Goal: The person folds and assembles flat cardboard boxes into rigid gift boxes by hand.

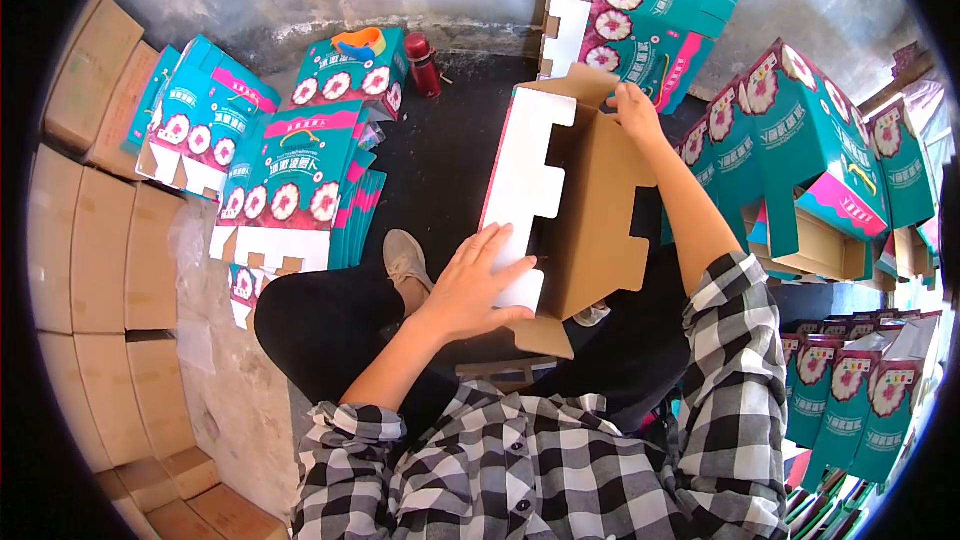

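— Grey concrete wall along the top of the frame, dark floor under it. What sits in the middle?

— From my desk I see a half-folded carton [590, 230] at the centre of the frame, raised over the person's black-trousered lap. It is brown inside, and a white notched flap [525, 180] is turned toward the left.

— And the hands?

— The left hand [475, 285] lies on the lower end of that flap, fingers spread and pressed flat against it, with the thumb at the flap's bottom edge. The right hand [635, 110] is at the carton's top edge, fingers curled over the rim and pinching the cardboard there. The checked sleeve runs down the right side of the frame.

— Around it?

— Left of centre I have a stack of flat teal printed cartons [290, 180], fanned out on the floor. Just above them stands one made-up teal box with an orange object [360, 40] on top; I cannot tell what that is. A red bottle [423, 62] stands upright beside it, near the wall. Plain brown boxes [90, 250] fill the left edge. Assembled teal boxes [810, 130] are heaped at the upper right, with more flat ones [850, 390] at the lower right. A beige shoe [405, 260] shows just left of the left hand.
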Tool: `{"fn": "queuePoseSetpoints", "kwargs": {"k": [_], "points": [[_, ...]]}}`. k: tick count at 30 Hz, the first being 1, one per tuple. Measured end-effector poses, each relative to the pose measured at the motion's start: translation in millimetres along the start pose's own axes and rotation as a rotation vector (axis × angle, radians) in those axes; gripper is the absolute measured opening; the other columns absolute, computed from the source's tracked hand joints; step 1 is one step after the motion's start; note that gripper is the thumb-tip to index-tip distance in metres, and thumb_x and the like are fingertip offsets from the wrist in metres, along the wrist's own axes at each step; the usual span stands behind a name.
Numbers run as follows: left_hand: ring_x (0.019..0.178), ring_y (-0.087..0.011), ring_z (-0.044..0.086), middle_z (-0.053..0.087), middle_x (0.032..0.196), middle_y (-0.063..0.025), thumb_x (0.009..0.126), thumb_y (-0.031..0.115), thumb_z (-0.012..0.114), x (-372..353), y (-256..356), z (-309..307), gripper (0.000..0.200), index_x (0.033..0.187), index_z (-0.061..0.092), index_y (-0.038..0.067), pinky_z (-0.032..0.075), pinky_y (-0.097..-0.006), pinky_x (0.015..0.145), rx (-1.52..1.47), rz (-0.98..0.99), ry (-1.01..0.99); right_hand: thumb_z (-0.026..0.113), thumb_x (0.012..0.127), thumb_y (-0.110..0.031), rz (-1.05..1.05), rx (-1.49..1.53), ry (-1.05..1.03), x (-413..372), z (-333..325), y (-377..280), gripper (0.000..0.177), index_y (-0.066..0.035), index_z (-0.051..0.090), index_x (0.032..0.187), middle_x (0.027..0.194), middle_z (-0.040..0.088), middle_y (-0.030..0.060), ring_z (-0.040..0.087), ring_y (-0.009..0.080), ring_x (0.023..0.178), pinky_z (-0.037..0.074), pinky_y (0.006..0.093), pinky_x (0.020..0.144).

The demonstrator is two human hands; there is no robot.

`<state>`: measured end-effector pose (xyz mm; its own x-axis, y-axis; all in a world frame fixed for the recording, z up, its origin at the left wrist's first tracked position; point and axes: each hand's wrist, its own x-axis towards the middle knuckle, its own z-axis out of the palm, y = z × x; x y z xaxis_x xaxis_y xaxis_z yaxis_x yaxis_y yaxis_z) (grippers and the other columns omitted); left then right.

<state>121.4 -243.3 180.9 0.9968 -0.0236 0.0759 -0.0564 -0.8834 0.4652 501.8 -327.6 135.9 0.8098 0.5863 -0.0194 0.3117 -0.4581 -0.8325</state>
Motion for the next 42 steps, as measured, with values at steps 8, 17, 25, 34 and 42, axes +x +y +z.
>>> {"fn": "queuePoseSetpoints", "kwargs": {"k": [8, 17, 25, 34, 42], "points": [[0.13, -0.0381, 0.034, 0.042, 0.135, -0.0223, 0.086, 0.051, 0.052, -18, 7, 37, 0.065, 0.13, 0.047, 0.004, 0.021, -0.0493, 0.108, -0.165, 0.068, 0.183, 0.065, 0.077, -0.045, -0.053, -0.36, -0.303, -27, -11, -17, 0.05, -0.008, 0.062, 0.111, 0.108, 0.063, 0.0174, 0.059, 0.0306, 0.104, 0.045, 0.0374, 0.089], [0.123, -0.0375, 0.039, 0.045, 0.128, -0.0215, 0.075, 0.023, 0.069, 4, 49, 75, 0.061, 0.127, 0.047, 0.0, 0.027, -0.0526, 0.104, 0.193, -0.094, 0.274, 0.073, 0.069, -0.047, -0.001, -0.725, -0.261, -47, -5, -31, 0.079, -0.006, 0.044, 0.131, 0.119, 0.056, 0.0197, 0.053, 0.0324, 0.113, 0.043, 0.0414, 0.093], [0.125, -0.0382, 0.036, 0.04, 0.133, -0.0236, 0.07, 0.033, 0.07, 14, 80, 81, 0.066, 0.121, 0.05, -0.003, 0.025, -0.0543, 0.103, 0.125, -0.084, 0.148, 0.076, 0.064, -0.047, 0.072, -0.711, -0.286, -46, -11, -34, 0.07, -0.005, 0.05, 0.114, 0.107, 0.062, 0.0178, 0.058, 0.032, 0.106, 0.045, 0.0421, 0.088], [0.113, -0.033, 0.048, 0.054, 0.118, -0.0156, 0.073, 0.008, 0.057, -23, 18, 37, 0.036, 0.109, 0.061, 0.006, 0.037, -0.0446, 0.095, 0.272, -0.219, 0.19, 0.073, 0.069, -0.045, 0.258, -0.8, -0.74, -53, -47, -22, 0.047, 0.001, 0.062, 0.068, 0.056, 0.057, 0.0085, 0.055, 0.0189, 0.044, 0.043, 0.0308, 0.043], [0.115, -0.0313, 0.049, 0.053, 0.12, -0.0218, 0.089, 0.018, 0.054, -5, -8, 24, 0.04, 0.126, 0.051, 0.004, 0.038, -0.0449, 0.095, -0.022, -0.571, 0.567, 0.064, 0.079, -0.034, 0.226, -0.64, -0.662, -68, -44, -22, 0.034, -0.002, 0.059, 0.069, 0.06, 0.059, 0.0096, 0.058, 0.0213, 0.05, 0.045, 0.0343, 0.047]]}}
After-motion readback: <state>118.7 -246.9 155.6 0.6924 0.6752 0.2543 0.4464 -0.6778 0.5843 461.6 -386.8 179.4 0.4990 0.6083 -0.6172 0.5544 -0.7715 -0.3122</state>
